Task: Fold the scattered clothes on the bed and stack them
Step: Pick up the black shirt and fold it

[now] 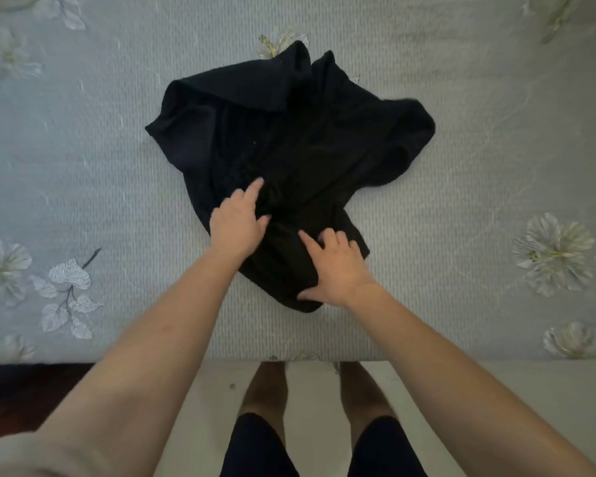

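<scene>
garment [289, 132]: black, lay crumpled at middle of bed [83, 166]
left hand [236, 222]: rested on garment, index straight, grip unclear
right hand [334, 266]: fingers [310, 241] curled, gripped garment's near end

A pale beige sleeve [21, 454] covers the left upper arm at the lower left corner, its cloth soft and blurred. From there the left forearm [141, 342] is bare to the left hand [236, 223], and the right forearm [437, 352] is bare to the right hand [336, 266]. Dark shorts [255, 449] cover both thighs, and the legs [264, 390] below them are bare.
</scene>
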Demonstrator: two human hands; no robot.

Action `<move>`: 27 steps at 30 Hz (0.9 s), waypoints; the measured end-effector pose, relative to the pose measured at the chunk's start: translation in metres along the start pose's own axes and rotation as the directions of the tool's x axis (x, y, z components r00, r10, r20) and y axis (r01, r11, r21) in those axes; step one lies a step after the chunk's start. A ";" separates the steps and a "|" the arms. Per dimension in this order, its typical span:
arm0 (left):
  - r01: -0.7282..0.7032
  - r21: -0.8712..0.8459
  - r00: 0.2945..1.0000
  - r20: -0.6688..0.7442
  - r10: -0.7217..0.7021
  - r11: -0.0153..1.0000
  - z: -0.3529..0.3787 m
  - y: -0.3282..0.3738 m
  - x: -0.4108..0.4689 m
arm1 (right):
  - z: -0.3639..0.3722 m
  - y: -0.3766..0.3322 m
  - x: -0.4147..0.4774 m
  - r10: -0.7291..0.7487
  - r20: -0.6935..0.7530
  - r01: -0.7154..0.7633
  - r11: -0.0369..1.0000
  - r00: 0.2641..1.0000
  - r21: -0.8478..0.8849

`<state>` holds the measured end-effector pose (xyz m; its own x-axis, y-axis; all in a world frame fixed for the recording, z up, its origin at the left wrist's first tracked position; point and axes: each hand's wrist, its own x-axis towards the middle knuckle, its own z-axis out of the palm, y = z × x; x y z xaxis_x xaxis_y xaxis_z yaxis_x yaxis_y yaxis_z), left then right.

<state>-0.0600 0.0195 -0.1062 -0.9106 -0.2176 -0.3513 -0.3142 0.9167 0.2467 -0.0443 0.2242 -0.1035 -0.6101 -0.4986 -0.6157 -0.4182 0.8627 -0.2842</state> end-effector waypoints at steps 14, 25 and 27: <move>0.498 -0.390 0.767 -0.219 -0.603 0.775 -0.054 -0.070 -0.083 | -0.024 0.056 -0.063 0.313 -0.236 -0.248 0.931 0.920 0.268; 0.508 -0.189 0.763 -0.353 -0.541 0.840 -0.078 -0.075 -0.058 | 0.004 0.066 -0.076 -0.073 0.415 -0.073 0.943 0.907 0.325; 0.390 -0.052 0.862 -0.331 -0.384 0.919 -0.055 -0.051 -0.067 | 0.005 0.074 -0.071 0.016 0.056 -0.030 0.968 0.998 0.248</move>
<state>0.0019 -0.0311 -0.0455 -0.7529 -0.6507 -0.0986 -0.6579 0.7405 0.1370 -0.0284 0.3241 -0.0847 -0.5784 -0.4789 -0.6604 -0.2200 0.8711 -0.4391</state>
